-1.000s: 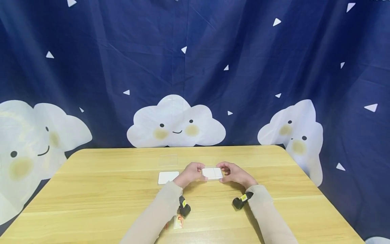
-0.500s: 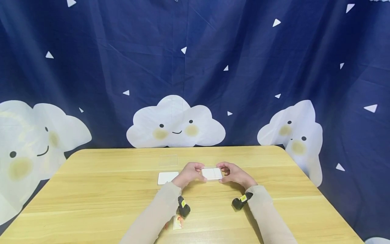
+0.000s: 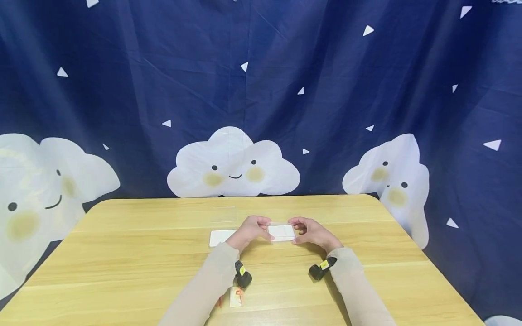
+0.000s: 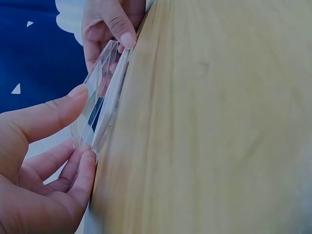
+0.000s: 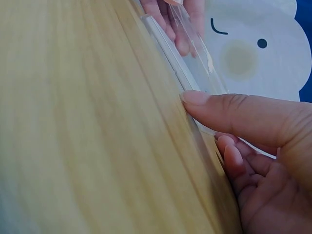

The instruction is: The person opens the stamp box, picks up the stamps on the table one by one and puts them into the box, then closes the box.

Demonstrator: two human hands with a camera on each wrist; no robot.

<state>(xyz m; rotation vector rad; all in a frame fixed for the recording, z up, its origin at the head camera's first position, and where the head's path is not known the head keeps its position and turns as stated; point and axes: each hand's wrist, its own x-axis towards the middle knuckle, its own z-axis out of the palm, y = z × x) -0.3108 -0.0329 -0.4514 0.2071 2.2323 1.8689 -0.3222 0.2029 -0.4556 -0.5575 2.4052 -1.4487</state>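
Observation:
My left hand (image 3: 250, 232) pinches a clear plastic cover (image 4: 102, 66) between thumb and fingers. The cover leans at an angle over a flat white rectangular plate (image 3: 281, 232), with a narrow gap between them in the left wrist view. At the plate's other end, my right hand (image 3: 314, 232) grips it, the thumb (image 5: 197, 98) along its near edge and the fingers behind. Both pieces are low over the wooden table (image 3: 155, 271); whether the plate touches it I cannot tell.
Left of my left hand lies another white plate (image 3: 220, 237), partly hidden by that arm. Behind it is a clear rectangular piece (image 3: 223, 214). A small card with an orange-red picture (image 3: 236, 296) lies by my left forearm. A blue curtain (image 3: 261, 104) hangs behind the table.
The clear cover has tilted slightly: a slanting line now shows across the white plate where an upright one showed. Both hands keep nearly the same place, and the whole view has shifted a little.

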